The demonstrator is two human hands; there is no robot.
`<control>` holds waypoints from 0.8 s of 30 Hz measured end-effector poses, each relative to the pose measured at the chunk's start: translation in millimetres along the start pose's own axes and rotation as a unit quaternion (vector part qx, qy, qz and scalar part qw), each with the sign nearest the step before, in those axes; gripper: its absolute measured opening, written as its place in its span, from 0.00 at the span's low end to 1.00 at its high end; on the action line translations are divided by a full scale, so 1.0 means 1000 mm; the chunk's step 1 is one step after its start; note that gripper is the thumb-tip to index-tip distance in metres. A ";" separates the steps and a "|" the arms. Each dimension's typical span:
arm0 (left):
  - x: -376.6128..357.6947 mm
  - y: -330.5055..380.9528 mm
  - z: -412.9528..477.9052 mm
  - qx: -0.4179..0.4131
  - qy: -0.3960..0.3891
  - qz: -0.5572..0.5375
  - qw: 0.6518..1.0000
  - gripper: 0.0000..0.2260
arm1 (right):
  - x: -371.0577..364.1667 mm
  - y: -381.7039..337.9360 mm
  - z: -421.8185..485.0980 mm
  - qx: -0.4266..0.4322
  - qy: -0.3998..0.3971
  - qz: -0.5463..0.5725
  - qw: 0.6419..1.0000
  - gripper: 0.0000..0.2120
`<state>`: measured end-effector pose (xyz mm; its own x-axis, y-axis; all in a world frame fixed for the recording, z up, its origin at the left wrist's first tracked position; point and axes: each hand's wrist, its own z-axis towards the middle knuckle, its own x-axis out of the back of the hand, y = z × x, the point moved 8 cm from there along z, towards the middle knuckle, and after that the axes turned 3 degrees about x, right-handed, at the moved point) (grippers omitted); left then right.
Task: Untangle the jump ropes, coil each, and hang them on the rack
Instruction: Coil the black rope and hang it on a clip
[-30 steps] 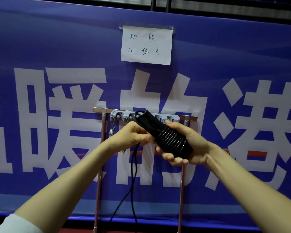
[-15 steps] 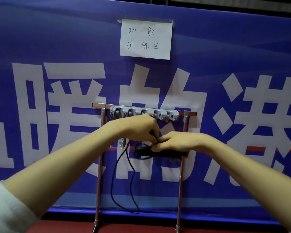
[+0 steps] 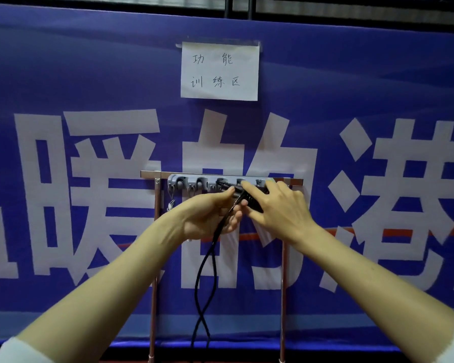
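The step in hand looks like hanging: the black jump rope [image 3: 207, 271] is held up at the centre of the frame against the grey hook strip [image 3: 192, 182] on the top bar of the copper-coloured rack [image 3: 282, 284]. 2 strands trail down from the hands and cross once near the bottom edge. The left hand [image 3: 207, 216] is curled, pinching the cord just under the strip. The right hand [image 3: 281, 208] lies over the dark handle bundle with its fingers stretched up to the hooks; it seems to clamp the bundle between thumb and fingers, though the thumb is mostly hidden. To do this well, I would keep the left pinch firm so the wraps do not slacken, seat a loop fully behind 1 hook before easing the right hand away, and gather the dangling strands first, since the rope does not look fully coiled yet. For writing, a white paper sign [image 3: 220, 72] taped at upper centre reads 功能 over 训练区 by hand. The blue banner [image 3: 89, 74] behind carries large white characters, with 暖, 的 and 港 legible. No brand is visible.
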<state>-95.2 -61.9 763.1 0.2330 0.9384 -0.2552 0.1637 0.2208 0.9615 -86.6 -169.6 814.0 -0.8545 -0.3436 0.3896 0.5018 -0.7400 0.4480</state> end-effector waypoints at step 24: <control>-0.017 0.032 -0.016 -0.209 0.073 0.220 0.950 0.14 | 0.022 0.023 -0.001 -0.091 0.020 0.021 0.995 0.28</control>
<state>-109.0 -66.4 799.4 0.0503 0.9844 0.1689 -0.3201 -0.1443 0.9363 -93.9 -195.0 832.5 -0.8398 -0.3970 0.3703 0.5079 -0.8154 0.2777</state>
